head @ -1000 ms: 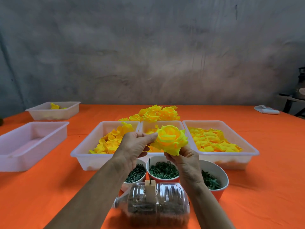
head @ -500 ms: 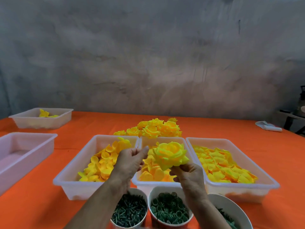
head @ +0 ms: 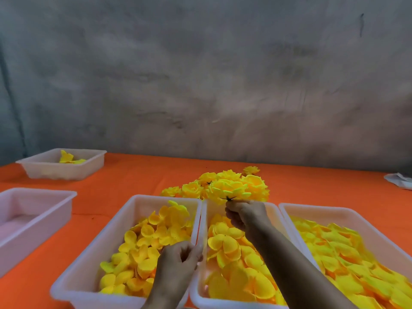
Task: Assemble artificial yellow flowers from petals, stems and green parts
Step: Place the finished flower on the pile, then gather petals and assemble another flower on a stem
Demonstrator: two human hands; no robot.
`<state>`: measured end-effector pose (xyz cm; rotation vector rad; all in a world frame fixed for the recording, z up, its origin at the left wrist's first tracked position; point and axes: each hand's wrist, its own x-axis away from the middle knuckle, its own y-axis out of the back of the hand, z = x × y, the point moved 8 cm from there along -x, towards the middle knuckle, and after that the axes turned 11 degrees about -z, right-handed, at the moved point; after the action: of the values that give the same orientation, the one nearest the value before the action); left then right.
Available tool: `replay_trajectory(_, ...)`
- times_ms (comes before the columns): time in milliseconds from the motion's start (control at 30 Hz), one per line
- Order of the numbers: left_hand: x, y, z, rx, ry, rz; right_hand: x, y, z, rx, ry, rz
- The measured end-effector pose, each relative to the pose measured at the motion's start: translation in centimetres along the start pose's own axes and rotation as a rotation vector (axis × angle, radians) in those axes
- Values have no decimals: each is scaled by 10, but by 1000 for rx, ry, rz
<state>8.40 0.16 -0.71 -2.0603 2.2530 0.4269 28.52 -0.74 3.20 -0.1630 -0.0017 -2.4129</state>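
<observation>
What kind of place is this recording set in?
Likely a small handcraft workshop: a table under an orange cloth, white trays of loose yellow petals, a pile of finished flowers, and a bare grey wall.

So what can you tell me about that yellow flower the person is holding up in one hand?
The yellow flower is a full, rose-like bloom of layered bright yellow petals that look like soft fabric or foam. A small dark green star-shaped piece sits at its underside. It is tipped so that underside faces the camera. The right hand pinches it from below at that green base, holding it above the far end of the middle tray, right in front of the pile of finished flowers. The left hand is away from it.
</observation>
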Motion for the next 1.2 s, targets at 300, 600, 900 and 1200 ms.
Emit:
replay_trajectory(300, -7, -5, 16, -81, -31, -4, -61, -89, 0, -58, -134, 106)
replay_trajectory(600, 0, -5, 1, 1, -91, 16, -29, -61, -12, 69, -34, 215)
replay_trajectory(900, 0, 0, 5, -14, -69, -10, 34, -7, -39, 164, -43, 288)
replay_trajectory(1200, -1, 7, 7, 136, 112, -24, 65, 20, -50, 29, -49, 246)
